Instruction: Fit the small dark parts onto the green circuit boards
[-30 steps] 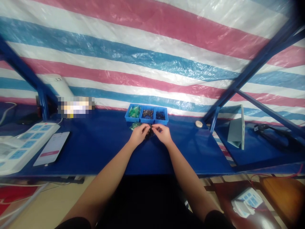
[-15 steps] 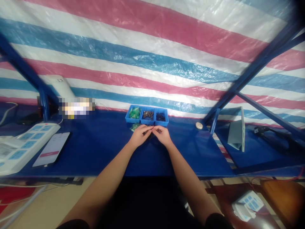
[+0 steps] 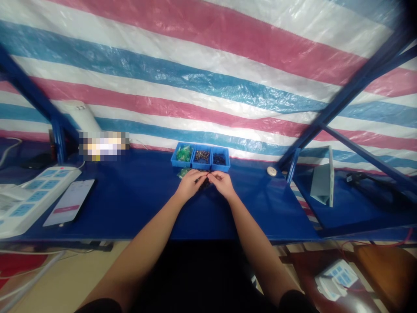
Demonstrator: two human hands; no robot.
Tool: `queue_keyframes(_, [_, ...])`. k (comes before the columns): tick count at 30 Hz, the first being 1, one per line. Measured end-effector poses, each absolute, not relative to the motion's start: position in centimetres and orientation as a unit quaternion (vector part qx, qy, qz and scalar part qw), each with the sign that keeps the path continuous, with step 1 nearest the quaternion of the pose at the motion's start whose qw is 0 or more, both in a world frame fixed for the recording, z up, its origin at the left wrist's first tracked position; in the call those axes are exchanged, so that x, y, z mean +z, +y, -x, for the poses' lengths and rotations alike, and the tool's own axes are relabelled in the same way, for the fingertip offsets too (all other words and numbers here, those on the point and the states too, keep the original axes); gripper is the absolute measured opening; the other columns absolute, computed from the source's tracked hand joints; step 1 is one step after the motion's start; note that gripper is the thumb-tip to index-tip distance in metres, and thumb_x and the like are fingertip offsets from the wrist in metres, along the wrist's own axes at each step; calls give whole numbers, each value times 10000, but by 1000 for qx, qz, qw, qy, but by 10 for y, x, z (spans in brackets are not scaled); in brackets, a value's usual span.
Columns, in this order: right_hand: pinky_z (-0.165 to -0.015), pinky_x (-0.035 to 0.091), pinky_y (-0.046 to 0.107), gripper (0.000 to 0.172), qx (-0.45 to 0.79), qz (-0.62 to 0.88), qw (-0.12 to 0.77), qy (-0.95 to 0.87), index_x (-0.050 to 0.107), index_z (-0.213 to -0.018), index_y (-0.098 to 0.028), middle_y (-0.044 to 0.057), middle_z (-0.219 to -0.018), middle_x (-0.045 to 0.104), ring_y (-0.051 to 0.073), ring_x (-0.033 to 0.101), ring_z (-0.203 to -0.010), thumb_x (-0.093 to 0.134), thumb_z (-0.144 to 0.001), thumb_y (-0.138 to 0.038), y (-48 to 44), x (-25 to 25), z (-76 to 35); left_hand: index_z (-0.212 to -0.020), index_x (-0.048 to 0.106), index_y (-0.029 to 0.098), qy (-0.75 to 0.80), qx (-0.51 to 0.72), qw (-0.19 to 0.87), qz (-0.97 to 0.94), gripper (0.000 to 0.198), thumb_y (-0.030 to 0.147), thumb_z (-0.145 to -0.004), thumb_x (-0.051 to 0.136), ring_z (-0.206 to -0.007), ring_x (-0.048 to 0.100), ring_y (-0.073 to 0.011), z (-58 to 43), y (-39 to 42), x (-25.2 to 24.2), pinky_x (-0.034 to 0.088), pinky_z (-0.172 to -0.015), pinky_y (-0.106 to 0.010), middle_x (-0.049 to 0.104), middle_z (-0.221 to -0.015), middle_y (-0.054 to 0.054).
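Note:
Both my hands meet over the blue table (image 3: 137, 200), just in front of three small blue bins (image 3: 201, 157). My left hand (image 3: 189, 184) has its fingers curled and pinched toward the right. My right hand (image 3: 223, 183) pinches back toward it. Between the fingertips sits a small dark part (image 3: 205, 183), too small to name. A few green pieces (image 3: 182, 172) lie on the table beside my left hand. The left bin holds green parts, the middle one metallic bits, the right one dark bits.
A white power strip (image 3: 29, 201) and a phone (image 3: 70, 201) lie at the left. A small round white object (image 3: 271, 171) rests right of the bins. A grey folded stand (image 3: 322, 179) stands on the lower shelf at right. Blue frame bars cross both sides.
My hands stay together at the same spot, with only slight shifts of the fingers. The view has barely moved.

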State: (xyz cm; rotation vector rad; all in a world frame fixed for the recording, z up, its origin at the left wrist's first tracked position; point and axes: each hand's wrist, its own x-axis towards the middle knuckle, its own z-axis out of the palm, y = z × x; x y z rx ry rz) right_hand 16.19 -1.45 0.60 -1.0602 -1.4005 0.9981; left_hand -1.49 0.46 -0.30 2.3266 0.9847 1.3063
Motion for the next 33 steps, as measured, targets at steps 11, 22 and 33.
queue_keyframes(11, [-648,498,284,305,369,479,556,-570,701,-807,-173,40,-735,686,159,605,-644,668,-752,-471,-12,5,-167,-1082,654,221,375,436,160,-802,260,320,-951,453,-964,620,-191,15,6,-1,486,-894,-347,680,-1027,-61])
queue_keyframes(22, [-613,480,266,203,387,480,522,-589,646,-781,-188,11,-697,644,145,578,-613,639,-761,-390,-12,3,-165,-1095,649,218,393,425,176,-796,285,333,-957,429,-1027,625,-189,14,4,-1,481,-941,-345,683,-1093,-50])
queue_keyframes(33, [-609,476,266,142,392,481,520,-587,612,-749,-194,-5,-647,611,141,571,-589,591,-762,-334,-8,-2,-166,-1043,665,219,410,417,165,-794,281,363,-947,444,-955,645,-193,13,2,0,504,-865,-333,699,-1030,-53])
